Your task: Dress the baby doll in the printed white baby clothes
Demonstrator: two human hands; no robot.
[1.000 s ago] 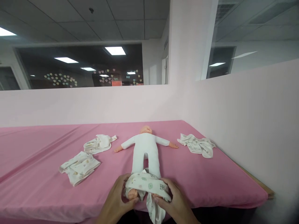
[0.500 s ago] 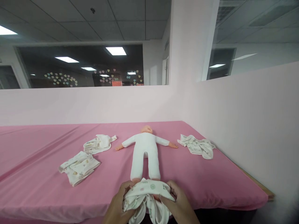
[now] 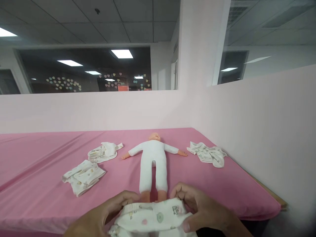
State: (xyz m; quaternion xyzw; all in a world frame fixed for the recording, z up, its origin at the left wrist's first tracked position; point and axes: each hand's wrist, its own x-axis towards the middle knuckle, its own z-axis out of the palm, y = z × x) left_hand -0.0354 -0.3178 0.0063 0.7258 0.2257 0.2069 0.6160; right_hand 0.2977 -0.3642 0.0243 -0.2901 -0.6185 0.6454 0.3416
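Observation:
A doll (image 3: 153, 164) in a white body suit lies on its back, arms spread, its bare feet toward me. White baby pants (image 3: 153, 217) printed with small coloured figures are at its feet, the waist edge turned toward the doll and the lower part cut off by the frame. My left hand (image 3: 111, 210) holds the left side of the pants, its fingertips close to the doll's foot. On the opposite side my right hand (image 3: 202, 210) grips the waist edge, thumb in front and fingers curled behind. The doll's toes are hidden behind the fabric.
The bed surface (image 3: 44, 151) has a pink cover. Two folded printed garments, one nearer (image 3: 84, 177) and one farther (image 3: 105, 152), lie left of the doll. A crumpled printed garment (image 3: 207, 154) lies to its right. Walls (image 3: 266, 125) with windows border the back and right.
Both hands have moved apart, stretching the waist of the pants wider. The fabric now looks larger and sits lower in view, and more of the doll's ankles shows. The doll stays put.

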